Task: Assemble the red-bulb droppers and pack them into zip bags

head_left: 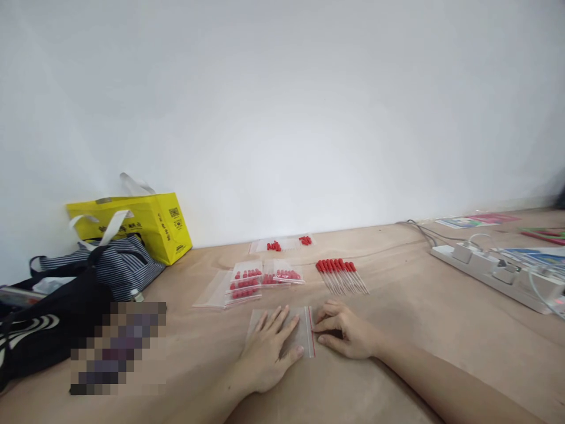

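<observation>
My left hand (272, 352) lies flat with its fingers spread on a clear zip bag (303, 331), pressing it to the table. The bag has a red line along its right edge, and no contents show in it. At that edge is my right hand (346, 330), fingers loosely bent and thumb apart from the index finger. Its index fingertip touches or nearly touches the red line. Just beyond the right hand lies a row of droppers (338, 274) with red bulbs and thin clear tubes. Filled zip bags (245, 284) with red-bulbed droppers overlap beyond my left hand.
More red bulbs (273, 245) lie on clear bags by the wall. A yellow bag (168, 229), a striped bag (128, 268) and a black bag (53, 330) stand at the left, near a blurred-out patch. On the right, a white power strip (485, 274) has plugs and cables.
</observation>
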Motion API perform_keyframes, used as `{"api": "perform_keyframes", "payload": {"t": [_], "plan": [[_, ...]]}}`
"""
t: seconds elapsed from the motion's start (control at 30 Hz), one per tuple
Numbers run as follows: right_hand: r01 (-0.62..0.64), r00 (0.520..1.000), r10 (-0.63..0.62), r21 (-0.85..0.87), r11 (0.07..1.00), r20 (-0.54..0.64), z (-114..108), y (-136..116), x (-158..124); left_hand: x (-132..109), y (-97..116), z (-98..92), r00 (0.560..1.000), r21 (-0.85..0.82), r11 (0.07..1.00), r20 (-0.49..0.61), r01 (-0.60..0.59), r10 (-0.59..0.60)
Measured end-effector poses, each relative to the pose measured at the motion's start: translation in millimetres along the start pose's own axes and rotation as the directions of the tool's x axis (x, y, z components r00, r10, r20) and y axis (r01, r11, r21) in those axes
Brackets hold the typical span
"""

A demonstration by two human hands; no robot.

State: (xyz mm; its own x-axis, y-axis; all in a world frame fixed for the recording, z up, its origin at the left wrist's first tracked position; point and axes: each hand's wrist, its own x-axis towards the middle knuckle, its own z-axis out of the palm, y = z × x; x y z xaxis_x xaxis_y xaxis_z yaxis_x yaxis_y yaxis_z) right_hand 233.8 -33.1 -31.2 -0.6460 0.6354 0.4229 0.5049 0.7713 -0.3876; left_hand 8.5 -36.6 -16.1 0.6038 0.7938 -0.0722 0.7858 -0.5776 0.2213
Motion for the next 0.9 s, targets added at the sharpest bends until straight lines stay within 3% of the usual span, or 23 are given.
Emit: {"api": "perform_keyframes", "payload": {"t": [0.5,0.9], "plan": [[-0.014,0.999,0.016,-0.069,0.997,0.028,-4.0,-2.5,0.4,-0.3,1.6,-1.1,0.999,-0.005,0.999,-0.014,0.045,-0.045],[0.075,0.997,-0.071,-0.079,0.994,0.042,-5.8,-6.3,0.9,-1.0,5.6,-4.9,0.998,0.004,0.998,0.016,0.064,-0.064]]}}
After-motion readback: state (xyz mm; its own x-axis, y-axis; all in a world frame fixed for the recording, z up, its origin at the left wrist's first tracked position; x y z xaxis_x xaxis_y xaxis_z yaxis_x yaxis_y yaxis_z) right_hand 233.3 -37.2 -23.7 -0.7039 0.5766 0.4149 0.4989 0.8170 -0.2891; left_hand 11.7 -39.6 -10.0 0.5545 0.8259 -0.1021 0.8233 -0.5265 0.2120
